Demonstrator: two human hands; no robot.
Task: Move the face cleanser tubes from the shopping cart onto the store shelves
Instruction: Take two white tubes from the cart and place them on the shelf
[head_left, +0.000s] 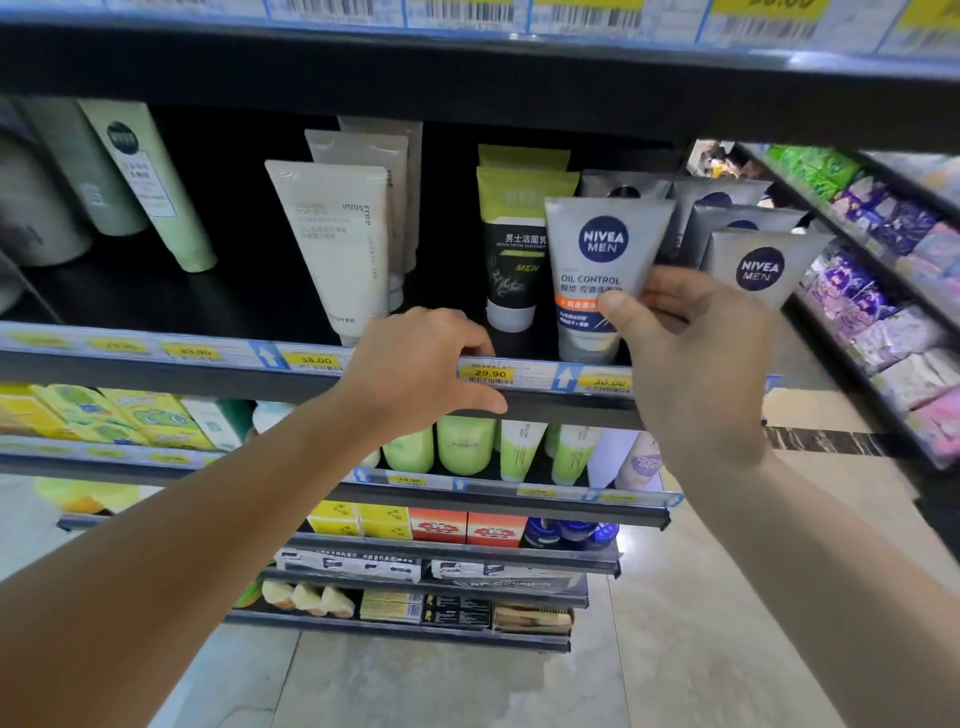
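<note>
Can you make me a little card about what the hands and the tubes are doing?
left hand: holds the shelf rail
right hand: pinches the Nivea Men tube
tube pose: upright, cap down, at the shelf front
beside it: green and black tube on its left, more Nivea Men tubes on its right

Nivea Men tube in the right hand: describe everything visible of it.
The Nivea Men tube is grey, soft-looking plastic, with a dark blue logo, OIL CONTROL lettering, an orange band and a pale cap. It stands upright, cap down, at the front of the shelf, ahead of similar grey tubes. The right hand pinches its lower right side, thumb in front.
</note>
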